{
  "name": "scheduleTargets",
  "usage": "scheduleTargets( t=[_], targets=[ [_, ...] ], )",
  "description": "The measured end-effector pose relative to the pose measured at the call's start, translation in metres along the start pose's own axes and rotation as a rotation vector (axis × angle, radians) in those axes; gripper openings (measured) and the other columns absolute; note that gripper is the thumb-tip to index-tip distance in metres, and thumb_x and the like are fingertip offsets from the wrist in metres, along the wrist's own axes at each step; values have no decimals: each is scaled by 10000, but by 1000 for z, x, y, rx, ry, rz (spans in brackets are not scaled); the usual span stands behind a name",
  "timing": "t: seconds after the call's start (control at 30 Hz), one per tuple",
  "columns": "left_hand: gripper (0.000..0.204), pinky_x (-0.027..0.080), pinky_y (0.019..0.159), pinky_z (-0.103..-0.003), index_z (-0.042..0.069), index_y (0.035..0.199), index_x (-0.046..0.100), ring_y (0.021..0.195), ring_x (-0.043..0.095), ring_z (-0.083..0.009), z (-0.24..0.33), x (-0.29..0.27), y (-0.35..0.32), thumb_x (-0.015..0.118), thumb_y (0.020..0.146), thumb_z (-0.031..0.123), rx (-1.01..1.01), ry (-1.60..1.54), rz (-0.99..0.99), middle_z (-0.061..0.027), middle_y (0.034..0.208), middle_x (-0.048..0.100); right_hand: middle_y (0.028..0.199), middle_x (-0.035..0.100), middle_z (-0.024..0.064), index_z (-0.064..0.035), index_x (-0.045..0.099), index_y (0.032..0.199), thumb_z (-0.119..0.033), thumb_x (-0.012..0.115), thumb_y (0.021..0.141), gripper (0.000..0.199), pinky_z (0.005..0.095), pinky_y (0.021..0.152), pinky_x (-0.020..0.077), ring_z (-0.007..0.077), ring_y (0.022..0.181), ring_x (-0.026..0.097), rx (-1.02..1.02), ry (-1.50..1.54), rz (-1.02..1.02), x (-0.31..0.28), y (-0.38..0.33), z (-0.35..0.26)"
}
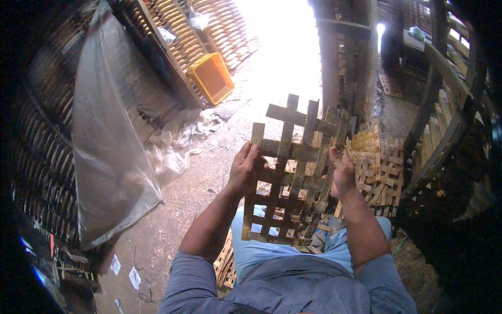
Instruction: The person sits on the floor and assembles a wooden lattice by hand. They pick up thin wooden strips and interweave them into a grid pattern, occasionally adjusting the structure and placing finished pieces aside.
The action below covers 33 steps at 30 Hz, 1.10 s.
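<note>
Bamboo strips woven into a dark, open square lattice panel [290, 172] are being held up at the centre of the frame. Left hand [244, 170] is gripping its left edge and right hand [342, 172] its right edge, fingers clamped on the strips. Lower right, a pile of pale woven bamboo mats [379, 167] is lying on the floor; an orange plastic crate [212, 77] is sitting upper left.

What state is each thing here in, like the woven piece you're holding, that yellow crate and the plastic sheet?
Woven lattice: open weave, held up by both side edges.
Left hand: gripping the lattice's left edge.
Right hand: gripping its right edge.
Yellow crate: tipped on its side, open side showing.
Plastic sheet: hanging, crumpled.
Pile of lattices: stacked unevenly on the ground.
</note>
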State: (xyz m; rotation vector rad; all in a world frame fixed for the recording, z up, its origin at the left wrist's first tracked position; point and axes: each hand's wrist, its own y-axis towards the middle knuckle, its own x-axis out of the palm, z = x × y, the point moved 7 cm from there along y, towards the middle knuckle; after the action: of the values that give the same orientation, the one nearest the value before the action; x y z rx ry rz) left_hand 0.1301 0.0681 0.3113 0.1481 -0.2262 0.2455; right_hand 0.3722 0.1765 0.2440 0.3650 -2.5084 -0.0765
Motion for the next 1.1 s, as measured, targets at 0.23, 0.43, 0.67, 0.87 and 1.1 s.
scheduleTargets(
  t=[0.23, 0.43, 0.67, 0.87, 1.1],
  targets=[
    [287, 506, 636, -258, 112, 1100, 560, 693, 585, -97, -25, -15, 2, 431, 1046, 362, 67, -28, 47, -20, 888, 622, 1311, 532, 42, -54, 471, 1349, -316, 645, 942, 515, 355, 1115, 218, 176, 1241, 430, -12, -104, -91, 15, 3, -11],
    [320, 482, 620, -248, 104, 1066, 558, 659, 530, -83, -27, -27, 2, 411, 1048, 388, 180, 103, 93, -13, 868, 610, 1062, 628, -8, -72, 581, 1188, -240, 621, 960, 286, 312, 961, 388, 119, 1021, 543, -68, -40, -159, 34, 10, -11],
    [304, 393, 571, -233, 99, 989, 564, 642, 441, -46, -11, -28, -8, 428, 1045, 365, 186, -42, 259, 48, 740, 497, 988, 636, 5, -62, 611, 1120, -219, 607, 965, 221, 300, 885, 434, 132, 908, 566, -84, -197, -204, 57, 21, -18],
    [441, 471, 947, -388, 43, 1255, 563, 1065, 613, -203, -2, -59, 4, 508, 1004, 402, 77, -115, -32, -98, 1149, 654, 1045, 650, 70, -22, 602, 1120, -233, 640, 952, 273, 340, 880, 502, 193, 981, 620, -616, -682, -345, 71, 37, -34],
    [851, 383, 1046, -484, 40, 1422, 386, 1170, 571, -326, -35, -92, -35, 387, 910, 719, 104, 22, -154, -166, 1277, 590, 902, 618, -1, -73, 629, 1014, -315, 660, 942, 255, 310, 835, 425, 119, 852, 536, -236, -349, -141, 79, 58, -47]
  ],
)
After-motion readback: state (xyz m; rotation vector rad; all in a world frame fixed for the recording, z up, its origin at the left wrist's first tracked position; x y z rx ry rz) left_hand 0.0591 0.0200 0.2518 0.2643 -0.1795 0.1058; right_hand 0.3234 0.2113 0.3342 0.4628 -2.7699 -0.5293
